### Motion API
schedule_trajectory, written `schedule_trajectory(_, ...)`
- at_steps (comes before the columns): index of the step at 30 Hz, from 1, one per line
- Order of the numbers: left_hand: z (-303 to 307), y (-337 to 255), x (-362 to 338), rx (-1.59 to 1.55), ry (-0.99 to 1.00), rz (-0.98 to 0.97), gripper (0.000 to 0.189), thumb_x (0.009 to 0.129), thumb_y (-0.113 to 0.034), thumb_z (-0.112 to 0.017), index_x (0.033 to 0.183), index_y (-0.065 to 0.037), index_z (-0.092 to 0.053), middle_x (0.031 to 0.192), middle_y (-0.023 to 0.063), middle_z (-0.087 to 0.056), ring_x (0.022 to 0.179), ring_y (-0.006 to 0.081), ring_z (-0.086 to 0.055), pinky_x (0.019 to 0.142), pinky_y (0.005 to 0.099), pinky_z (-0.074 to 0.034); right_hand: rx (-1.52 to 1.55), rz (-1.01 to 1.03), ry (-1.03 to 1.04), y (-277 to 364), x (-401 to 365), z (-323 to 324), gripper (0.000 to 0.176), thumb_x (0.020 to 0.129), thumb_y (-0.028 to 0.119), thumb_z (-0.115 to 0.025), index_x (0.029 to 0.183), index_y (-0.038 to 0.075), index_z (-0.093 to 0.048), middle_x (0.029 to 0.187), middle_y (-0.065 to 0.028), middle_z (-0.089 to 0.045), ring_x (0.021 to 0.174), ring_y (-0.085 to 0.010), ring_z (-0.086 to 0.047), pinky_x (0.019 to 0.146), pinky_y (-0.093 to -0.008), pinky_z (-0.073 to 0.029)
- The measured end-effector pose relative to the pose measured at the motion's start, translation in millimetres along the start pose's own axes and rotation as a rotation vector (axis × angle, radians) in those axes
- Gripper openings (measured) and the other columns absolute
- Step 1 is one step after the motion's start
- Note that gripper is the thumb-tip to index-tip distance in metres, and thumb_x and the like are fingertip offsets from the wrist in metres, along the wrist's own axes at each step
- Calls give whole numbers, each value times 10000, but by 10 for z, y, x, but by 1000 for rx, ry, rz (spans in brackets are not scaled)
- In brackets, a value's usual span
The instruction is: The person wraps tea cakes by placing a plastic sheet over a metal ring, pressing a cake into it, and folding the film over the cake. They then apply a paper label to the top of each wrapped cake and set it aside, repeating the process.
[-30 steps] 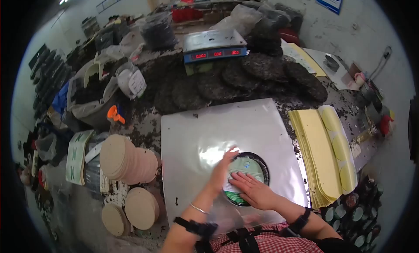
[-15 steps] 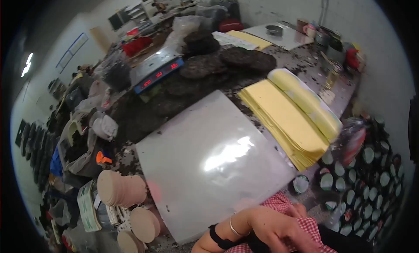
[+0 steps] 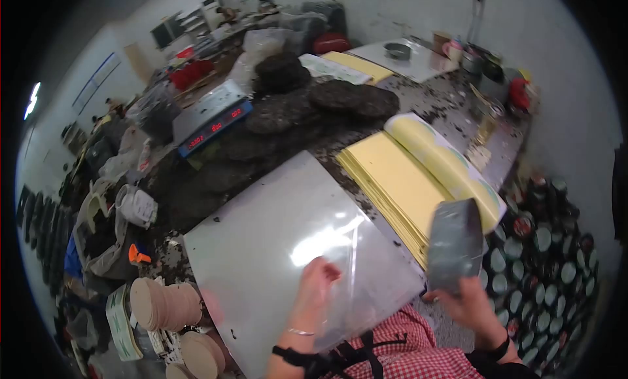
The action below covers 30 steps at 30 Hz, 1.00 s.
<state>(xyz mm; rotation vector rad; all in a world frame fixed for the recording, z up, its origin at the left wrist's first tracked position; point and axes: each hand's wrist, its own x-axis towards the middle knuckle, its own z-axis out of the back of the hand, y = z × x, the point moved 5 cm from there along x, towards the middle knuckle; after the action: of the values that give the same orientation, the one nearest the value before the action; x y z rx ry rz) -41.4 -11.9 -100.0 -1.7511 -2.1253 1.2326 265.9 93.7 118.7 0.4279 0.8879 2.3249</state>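
Observation:
My left hand is over the shiny pale board, its fingers curled in a pinch; what they hold, if anything, is too small to tell. Beside it, what looks like a clear plastic sheet lies on the board's right part. At the lower right, my right hand grips the lower end of a dark, cylinder-like wrapped object. That object is raised in front of the stack of yellow sheets and partly hides its near end.
Dark round cakes are piled behind the board, next to a blue scale. Pinkish round discs stand at the lower left, near an orange object. Many dark round-ended items are stacked at the right.
My left hand has moved left and up from the checked cloth to over the board. My right hand has come into clear view with the dark object. The clear sheet now shows.

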Motion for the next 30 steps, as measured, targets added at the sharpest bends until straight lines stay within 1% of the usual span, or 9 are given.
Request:
schedule_trajectory(3, 258, -1400, -670, -236, 250, -151, 133, 1024, -167, -564, 986, -77, -655, 944, 104, -717, 869, 184, -687, 836, 330, -567, -159, 430, 417, 536, 693, -1027, 284, 955, 307, -617, 1197, 166, -663, 678, -125, -657, 612, -353, -674, 535, -485, -526)
schedule_trajectory(7, -605, -2276, -1164, 364, -86, -292, 194, 1045, -189, -551, 1130, -46, -651, 993, 109, -731, 942, 175, -702, 866, 325, -569, -378, 576, 883, 839, 1221, -2494, 307, 956, 278, -566, 1223, 153, -651, 786, -122, -694, 748, -342, -702, 642, -473, -552)
schedule_trajectory(9, -977, -1826, -950, 473, 148, -92, 275, 1057, -205, -552, 1216, 2, -637, 1059, 126, -738, 966, 182, -713, 893, 324, -571, 122, 728, 84, 1030, 1335, -2455, 205, 935, 277, -611, 1053, 125, -682, 808, -134, -691, 812, -305, -698, 644, -413, -543)
schedule_trajectory(10, -1136, -1512, -886, 370, 157, 96, 251, 1048, -161, -560, 1176, 39, -641, 987, 149, -730, 910, 213, -733, 859, 325, -598, 136, 734, 119, 1040, 1283, -2536, 205, 935, 277, -611, 1053, 125, -682, 808, -134, -691, 812, -305, -698, 644, -413, -543)
schedule_trajectory(15, -647, 18, -382, 823, 316, -177, 311, 995, -196, -626, 1249, -18, -644, 1159, 125, -679, 1092, 264, -664, 967, 381, -548, -324, 810, 1473, 520, 815, -2900, 251, 907, 145, -636, 1138, 50, -664, 1107, -177, -684, 1018, -321, -678, 823, -404, -541)
schedule_trajectory(19, -264, 131, -857, 1374, 24, -664, 438, 868, -209, -741, 1276, -77, -654, 1275, 122, -639, 1198, 331, -594, 1045, 459, -487, 165, 440, 146, 634, 1050, -1625, 535, 795, -2, -699, 1311, 90, -589, 1354, -192, -598, 1242, -408, -571, 1001, -487, -485)
schedule_trajectory(21, -142, -931, -1819, 1561, -416, -1017, 398, 826, -199, -782, 1192, -69, -693, 1239, 137, -663, 1152, 330, -628, 1023, 466, -505, -346, 535, 271, 313, 1078, -1995, 547, 839, 54, -665, 1372, 4, -551, 1420, -268, -528, 1399, -449, -415, 1183, -559, -279)
schedule_trajectory(25, 908, -1483, -3396, 1859, -1645, -556, 779, 679, -305, -903, 1322, -25, -564, 1272, 202, -604, 1210, 389, -552, 1050, 499, -435, -274, 352, 382, -613, 864, -1827, 669, 890, 227, -641, 1498, 27, -446, 1571, -253, -376, 1459, -451, -337, 1220, -607, -167)
schedule_trajectory(30, 1714, -1232, -3848, 1441, -1491, -212, 984, 615, -488, -917, 1371, -20, -495, 1296, 252, -555, 1239, 457, -481, 1047, 552, -399, -456, 371, 419, -441, 946, -1622, 557, 867, 293, -695, 1352, 41, -588, 1366, -262, -549, 1239, -453, -525, 1058, -535, -412)
